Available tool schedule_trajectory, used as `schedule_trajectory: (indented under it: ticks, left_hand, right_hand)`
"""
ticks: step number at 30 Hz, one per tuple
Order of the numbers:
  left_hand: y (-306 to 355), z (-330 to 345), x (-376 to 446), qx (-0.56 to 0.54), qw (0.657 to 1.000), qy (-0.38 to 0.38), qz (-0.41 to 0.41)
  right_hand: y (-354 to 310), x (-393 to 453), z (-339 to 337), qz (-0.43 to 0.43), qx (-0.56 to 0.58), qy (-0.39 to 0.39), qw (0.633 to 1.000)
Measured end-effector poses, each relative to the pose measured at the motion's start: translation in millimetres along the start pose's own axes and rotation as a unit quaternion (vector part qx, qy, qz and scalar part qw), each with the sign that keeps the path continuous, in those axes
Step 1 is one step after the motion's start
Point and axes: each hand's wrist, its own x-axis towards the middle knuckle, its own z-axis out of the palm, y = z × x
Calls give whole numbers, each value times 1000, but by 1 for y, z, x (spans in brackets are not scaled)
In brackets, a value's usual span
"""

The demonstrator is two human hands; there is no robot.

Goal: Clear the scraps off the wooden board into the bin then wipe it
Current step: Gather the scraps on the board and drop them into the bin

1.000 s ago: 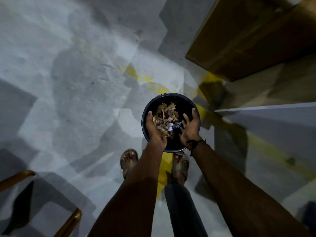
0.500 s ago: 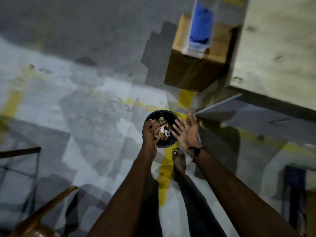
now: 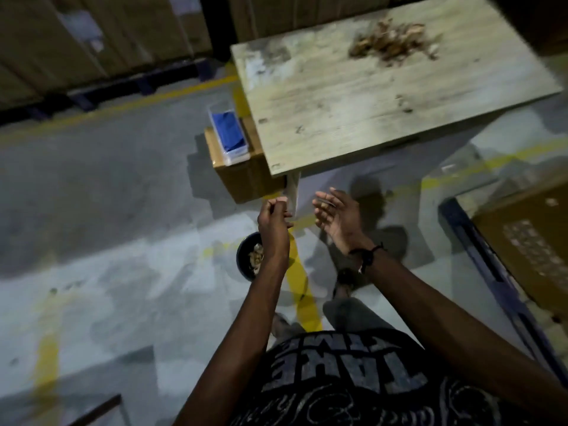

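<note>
Wooden board (image 3: 353,112) carries a scrap pile (image 3: 390,44) at its far side, well apart from the bin (image 3: 246,256) on the floor; carry loosely and you'll drop bits. Your left hand (image 3: 273,226) is curled, contents unclear; your right hand (image 3: 338,216) is open, palm inward, empty.

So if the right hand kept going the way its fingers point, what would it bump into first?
Probably the near edge of the pale wooden board. The right hand points up toward it with nothing visible between, though depth is hard to judge.
</note>
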Motion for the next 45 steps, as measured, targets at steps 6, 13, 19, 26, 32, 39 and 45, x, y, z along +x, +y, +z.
schedule_trajectory:
  ticks: [6,13,19,26,32,39,45]
  left_hand:
    - [17,85,-19,50,992,-68,89]
    - [13,207,-45,146,960,-51,234]
    - [3,292,-44,297,897,-17,327]
    - [-13,338,-18,455,811,0,367]
    - [-25,379,31,543,751,22,374]
    - [-32,445,116,586,753,-22,298]
    - [-36,502,182,570,773,-43,276]
  right_hand:
    - [-61,-20,-70,-93,0,50,994]
    - [-153,-12,-185,-214,-102,93,967]
    - [-215,6,-258,-330,-291,141,887]
    - [-263,40,-288,-349,-476,149,793]
    - [-301,101,-307,-390,-606,160,675]
    - [-354,187,-327,-353,-713,131,591]
    - [-385,256,-337,-309,-717,112,615]
